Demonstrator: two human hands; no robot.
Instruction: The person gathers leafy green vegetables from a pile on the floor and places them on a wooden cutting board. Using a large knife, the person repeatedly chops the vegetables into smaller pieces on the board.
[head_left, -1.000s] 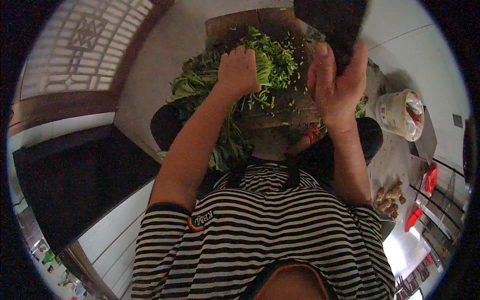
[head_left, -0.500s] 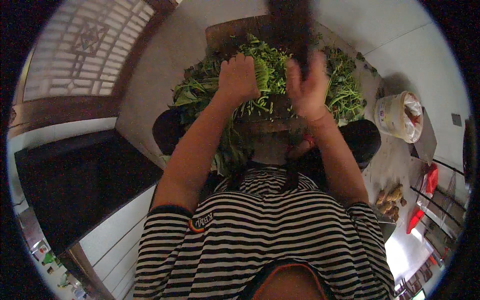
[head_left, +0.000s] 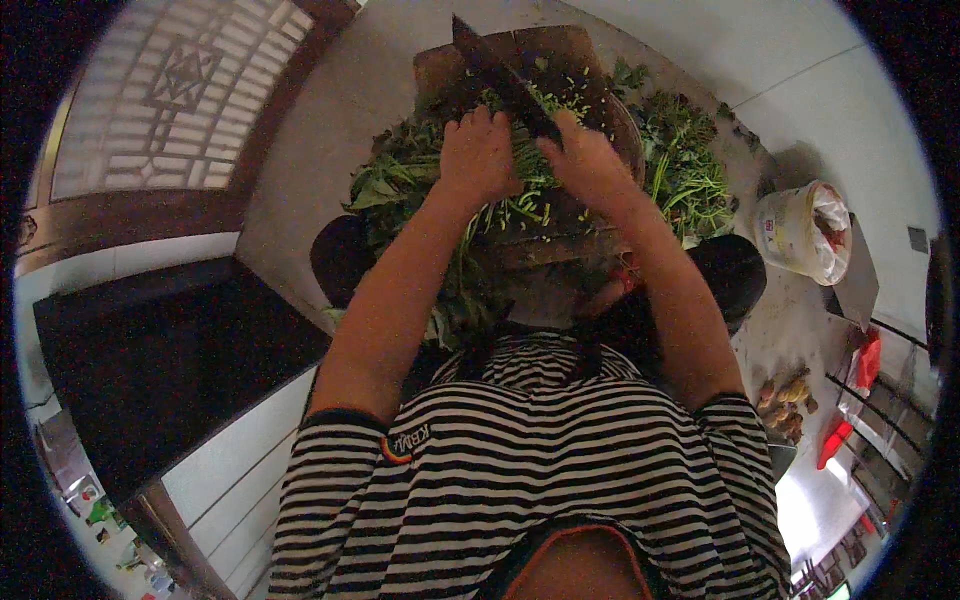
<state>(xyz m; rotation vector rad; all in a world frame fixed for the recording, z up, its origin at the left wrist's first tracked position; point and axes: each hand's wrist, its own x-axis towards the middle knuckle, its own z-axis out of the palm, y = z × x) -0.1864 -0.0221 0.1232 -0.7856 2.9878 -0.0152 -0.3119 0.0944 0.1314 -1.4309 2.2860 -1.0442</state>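
My right hand [head_left: 588, 168] is closed round the handle of a broad dark knife [head_left: 503, 85]. The blade slants away to the far left, its tip over the far side of a wooden chopping board [head_left: 440, 72]. My left hand [head_left: 478, 155] is closed over a bunch of leafy green stalks [head_left: 400, 178], just left of the knife; its fingertips are curled on top. Small chopped green pieces [head_left: 530, 210] lie scattered on the board, and some of them are hidden by the blade and my hands.
More green stalks [head_left: 700, 190] are heaped right of the board. A white bucket [head_left: 785, 230] with a plastic liner stands against the right wall. A black-topped bench [head_left: 170, 360] is at the left, and brown roots [head_left: 788, 405] lie at the lower right.
The knife, raised and blurred before, has come down and tilted left across the board. My right hand has moved left toward my left hand, which stays almost in place.
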